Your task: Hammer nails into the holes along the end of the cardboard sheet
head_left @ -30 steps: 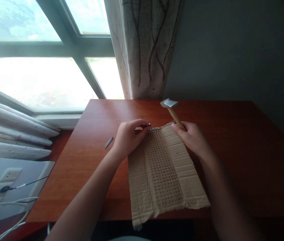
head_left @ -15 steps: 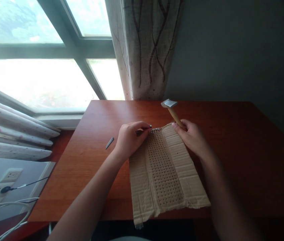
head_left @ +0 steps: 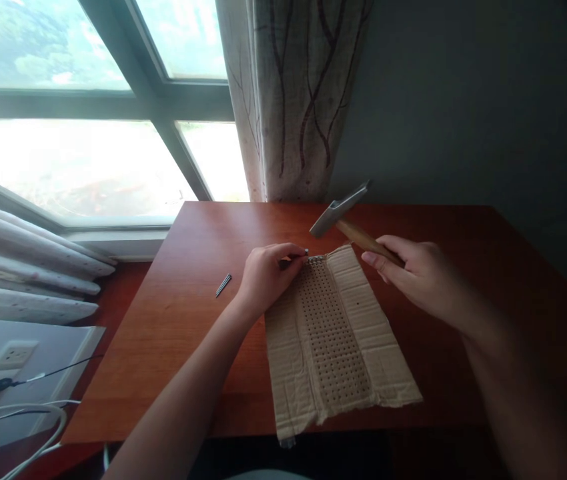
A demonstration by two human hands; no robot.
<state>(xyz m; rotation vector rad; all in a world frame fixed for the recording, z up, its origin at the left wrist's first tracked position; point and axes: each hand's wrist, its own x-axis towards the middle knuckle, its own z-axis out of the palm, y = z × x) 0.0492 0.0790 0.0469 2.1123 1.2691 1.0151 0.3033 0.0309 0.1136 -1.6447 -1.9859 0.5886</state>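
My right hand (head_left: 408, 267) is closed round the wooden handle of a hammer (head_left: 341, 208), whose metal head is raised above the far end of a cardboard sheet (head_left: 378, 333). Rows of small holes run down the middle of the cardboard. At its far edge, my left hand (head_left: 273, 270) pinches a nail (head_left: 306, 253); only the nail's head shows above the fingertips. Several nail heads (head_left: 316, 259) sit in the cardboard just right of those fingertips. A few loose nails (head_left: 224, 285) lie together on the table, left of my left hand.
The brown wooden table (head_left: 178, 333) stands against a wall and a patterned curtain (head_left: 303, 100). A window (head_left: 63, 167) is at the left. Wall sockets (head_left: 13, 355) with a plug and white cables are low on the left, beside the table edge.
My right hand has moved right and the hammer has swung up and turned, its head now tilted over the far edge. My left hand keeps its pinch on the nail.
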